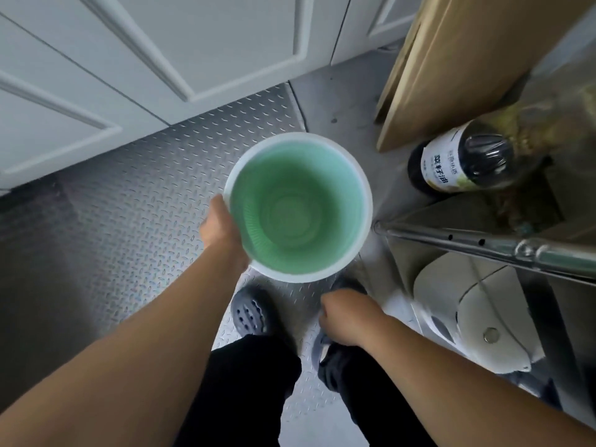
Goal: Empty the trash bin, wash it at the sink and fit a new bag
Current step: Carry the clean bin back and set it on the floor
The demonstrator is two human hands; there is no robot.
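A round green trash bin (298,209) with a pale rim is seen from straight above, upright, with nothing inside it and no bag. My left hand (221,227) grips its rim on the left side. My right hand (346,314) hangs lower, to the right of and below the bin, fingers curled closed, touching nothing I can see. My feet in dark perforated clogs stand under the bin.
Metal tread-plate floor (135,201) runs left. White panelled cabinet doors (129,66) stand ahead. A dark oil bottle (458,161) and a brown cardboard box (451,69) sit at the right, beside a steel rack leg (483,245) and a white appliance (467,314).
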